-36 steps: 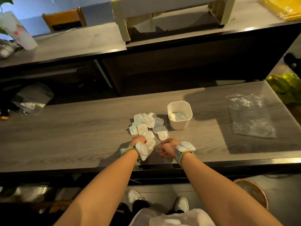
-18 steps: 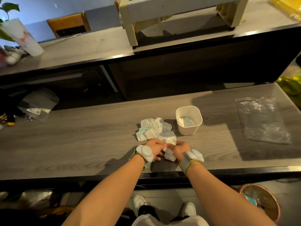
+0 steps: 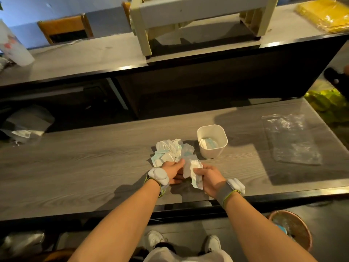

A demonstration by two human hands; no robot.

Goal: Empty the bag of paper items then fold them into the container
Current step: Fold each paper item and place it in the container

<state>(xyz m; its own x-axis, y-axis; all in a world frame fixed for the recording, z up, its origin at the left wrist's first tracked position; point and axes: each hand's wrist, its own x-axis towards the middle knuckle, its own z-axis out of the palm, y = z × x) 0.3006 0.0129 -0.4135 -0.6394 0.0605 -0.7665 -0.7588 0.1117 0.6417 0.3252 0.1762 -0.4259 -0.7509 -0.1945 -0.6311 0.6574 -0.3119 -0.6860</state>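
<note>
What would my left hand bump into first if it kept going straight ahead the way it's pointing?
Probably the pile of crumpled paper items just beyond the left hand, though its fingers already touch the held paper piece; depth is unclear.

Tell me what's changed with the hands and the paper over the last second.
Both hands came together on one crumpled white paper piece and lifted it off the grey wooden table; the left hand and right hand now hold it between them. The paper pile, white square container and clear plastic bag stayed put.
</note>
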